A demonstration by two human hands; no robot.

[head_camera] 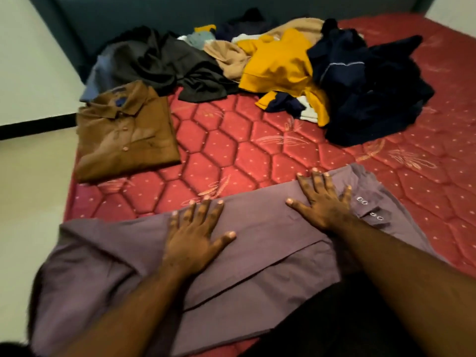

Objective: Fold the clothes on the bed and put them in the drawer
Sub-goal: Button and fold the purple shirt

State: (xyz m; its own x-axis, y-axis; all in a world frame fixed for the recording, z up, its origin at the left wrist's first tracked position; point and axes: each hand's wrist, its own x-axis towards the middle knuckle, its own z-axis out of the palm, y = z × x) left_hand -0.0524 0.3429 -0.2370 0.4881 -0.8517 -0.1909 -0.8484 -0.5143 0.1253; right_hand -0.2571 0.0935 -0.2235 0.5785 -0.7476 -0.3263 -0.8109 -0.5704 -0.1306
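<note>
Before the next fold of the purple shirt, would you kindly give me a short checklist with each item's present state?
1. Both hands flat on purple shirt: ok, left hand and right hand press it, fingers spread.
2. Cloth smooth: not ok, its left end is rumpled.
3. Room on mattress for folding: ok.
4. Brown shirt folded, apart: ok.
5. Pile left to fold: not ok.
6. Drawer ready: cannot tell, not in view.

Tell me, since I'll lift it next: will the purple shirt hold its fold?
Probably not. The purple shirt looks thin and floppy, lying creased under the flat left hand and right hand. It likely sags unless supported, though it seems light.
</note>
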